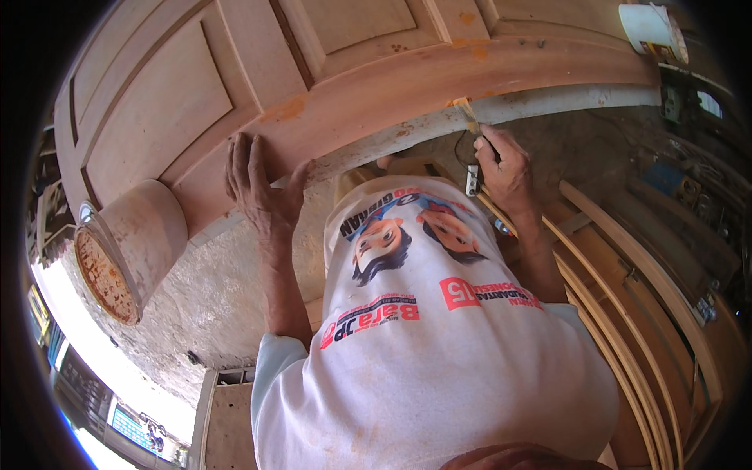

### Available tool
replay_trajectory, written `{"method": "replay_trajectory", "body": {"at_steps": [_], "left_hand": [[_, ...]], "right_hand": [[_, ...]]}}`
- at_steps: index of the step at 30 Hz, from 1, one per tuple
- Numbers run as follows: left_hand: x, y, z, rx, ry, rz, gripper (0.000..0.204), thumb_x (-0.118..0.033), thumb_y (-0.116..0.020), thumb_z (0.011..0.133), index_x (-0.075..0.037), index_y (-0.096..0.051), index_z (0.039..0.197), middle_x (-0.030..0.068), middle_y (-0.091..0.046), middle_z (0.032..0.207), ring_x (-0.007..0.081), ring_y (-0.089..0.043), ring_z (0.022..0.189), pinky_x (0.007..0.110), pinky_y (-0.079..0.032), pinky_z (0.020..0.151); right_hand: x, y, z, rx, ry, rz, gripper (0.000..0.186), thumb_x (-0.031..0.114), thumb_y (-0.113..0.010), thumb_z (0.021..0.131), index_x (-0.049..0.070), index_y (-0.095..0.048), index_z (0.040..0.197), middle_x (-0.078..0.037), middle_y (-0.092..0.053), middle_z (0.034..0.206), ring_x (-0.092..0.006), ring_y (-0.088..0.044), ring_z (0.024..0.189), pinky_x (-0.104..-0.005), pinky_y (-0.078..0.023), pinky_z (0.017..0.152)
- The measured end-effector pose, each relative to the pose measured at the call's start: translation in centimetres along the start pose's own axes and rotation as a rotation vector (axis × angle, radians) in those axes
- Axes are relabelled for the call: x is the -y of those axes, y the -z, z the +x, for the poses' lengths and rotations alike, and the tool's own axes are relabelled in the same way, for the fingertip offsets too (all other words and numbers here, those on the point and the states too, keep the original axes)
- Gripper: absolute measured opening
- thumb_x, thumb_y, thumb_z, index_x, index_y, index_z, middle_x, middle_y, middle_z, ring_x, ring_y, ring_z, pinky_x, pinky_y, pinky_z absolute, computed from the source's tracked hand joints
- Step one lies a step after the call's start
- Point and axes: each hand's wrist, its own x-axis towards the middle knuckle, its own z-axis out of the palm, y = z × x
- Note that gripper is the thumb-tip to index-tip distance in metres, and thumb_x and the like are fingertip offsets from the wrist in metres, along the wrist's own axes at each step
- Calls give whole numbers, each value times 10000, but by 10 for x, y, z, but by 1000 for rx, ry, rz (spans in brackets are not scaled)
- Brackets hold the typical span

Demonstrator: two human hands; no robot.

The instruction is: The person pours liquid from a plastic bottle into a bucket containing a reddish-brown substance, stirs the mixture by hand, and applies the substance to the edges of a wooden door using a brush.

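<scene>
A panelled wooden door [376, 70] lies across the far side in front of me, with orange filler patches on its frame. My left hand [262, 184] rests on the door's near rail, fingers spread and flat, holding nothing. My right hand [504, 164] grips a putty knife [470, 121], its fingers closed round the handle. The blade, smeared with orange, touches the door's near edge, where a dab of orange filler [460, 102] shows.
A stained bucket [145, 239] sits at the door's left end, beside my left hand. Another white container [652, 30] stands on the door's far right. Long wooden frames [627, 298] lean at my right. A white power strip [472, 180] hangs below my right hand.
</scene>
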Motion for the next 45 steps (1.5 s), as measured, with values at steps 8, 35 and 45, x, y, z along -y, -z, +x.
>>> {"method": "replay_trajectory", "body": {"at_steps": [8,35,45], "left_hand": [[0,-6,-1,-3,-3,-16,841,-480,-886,821,-44,-585,1474,185,-538,1569,386,-471,1477,517,-339,1218],[19,3,-2,-354,620,-54,337,-228,-636,1082,-20,-654,1347,139,-686,1310,299,-623,1280,419,-476,1106],[149,77,-122,-517,822,157,935,-611,-632,1012,128,-385,1528,323,-538,1458,391,-552,1362,500,-481,1116]], "right_hand": [[29,-18,6,227,-160,480,261,86,-613,1046,-84,-684,1231,-148,-741,969,-190,-716,816,-325,-581,742],[-45,60,140,455,-146,640,274,104,-596,1085,-63,-691,1280,-75,-725,996,-122,-674,885,-297,-571,806],[29,20,161,352,-51,428,324,130,-621,1080,-36,-683,1351,-79,-751,1036,-126,-681,893,-306,-570,813]]}}
